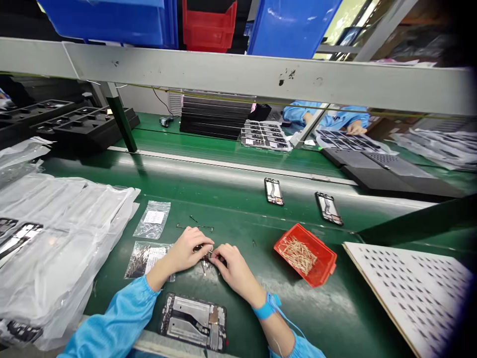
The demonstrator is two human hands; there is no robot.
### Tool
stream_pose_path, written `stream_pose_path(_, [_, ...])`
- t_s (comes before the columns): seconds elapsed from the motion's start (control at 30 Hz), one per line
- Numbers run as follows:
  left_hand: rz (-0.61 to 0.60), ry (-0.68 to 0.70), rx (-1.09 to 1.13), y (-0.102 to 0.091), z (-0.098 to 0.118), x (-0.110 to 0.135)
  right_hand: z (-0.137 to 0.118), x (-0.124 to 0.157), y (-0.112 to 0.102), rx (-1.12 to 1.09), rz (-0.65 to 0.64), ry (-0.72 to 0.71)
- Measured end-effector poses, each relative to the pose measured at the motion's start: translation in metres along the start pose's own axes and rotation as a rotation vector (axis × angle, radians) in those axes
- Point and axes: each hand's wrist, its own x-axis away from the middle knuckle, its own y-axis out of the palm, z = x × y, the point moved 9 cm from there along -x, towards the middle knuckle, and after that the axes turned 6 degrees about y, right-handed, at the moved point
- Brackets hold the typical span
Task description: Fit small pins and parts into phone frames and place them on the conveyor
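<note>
My left hand (182, 251) and my right hand (234, 271) meet above the green mat (246, 298), their fingertips around a small cluster of thin metal pins (204, 261). The left fingers pinch some of the pins; the right fingertips sit against them, and the exact grip is hidden. A blue wrist strap (266, 308) circles my right wrist. Just below my hands lies an open phone frame (193, 322). A red tray of thin pins (305, 255) stands to the right. Small plastic bags (152, 220) lie to the left.
Two phone frames (274, 191) lie on the green belt. A white perforated board (406, 298) fills the right, plastic-wrapped parts (55, 238) the left. A grey shelf bar (261, 74) crosses above. Beyond it, a co-worker's blue sleeves (328, 117) and stacked black trays (212, 117) show.
</note>
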Motion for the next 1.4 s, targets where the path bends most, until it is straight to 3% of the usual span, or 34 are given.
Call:
stream_pose_path(0.27, [-0.161, -0.001, -0.017, 0.017, 0.002, 0.011, 0.009, 0.000, -0.004, -0.187, 0.043, 0.068])
stream_pose_path(0.5, [-0.138, -0.036, -0.037, 0.007, -0.008, 0.013, 0.016, 0.001, -0.020, -0.241, 0.094, 0.137])
stream_pose_path(0.63, [-0.125, -0.051, 0.034, 0.009, -0.003, 0.012, 0.010, 0.001, -0.016, -0.263, 0.066, 0.133])
stream_pose_path(0.83, [0.027, -0.171, 0.139, -0.004, -0.010, 0.012, 0.010, 0.002, -0.016, -0.302, 0.080, 0.148])
stream_pose_path(0.93, [0.033, -0.186, 0.184, -0.007, -0.012, 0.012, 0.011, 0.002, -0.021, -0.324, 0.113, 0.145])
stream_pose_path(1.1, [-0.027, -0.178, 0.159, -0.001, -0.007, 0.010, 0.002, 0.003, -0.018, -0.338, 0.109, 0.066])
stream_pose_path(1.23, [-0.045, -0.179, 0.138, 0.003, -0.006, 0.011, -0.016, 0.013, -0.026, -0.145, 0.257, -0.139])
stream_pose_path(1.3, [-0.062, -0.166, 0.145, 0.006, -0.005, 0.011, -0.025, 0.016, -0.024, -0.042, 0.263, -0.219])
stream_pose_path(1.4, [-0.078, -0.147, 0.146, 0.009, -0.004, 0.011, -0.027, 0.015, -0.022, -0.072, 0.257, -0.188])
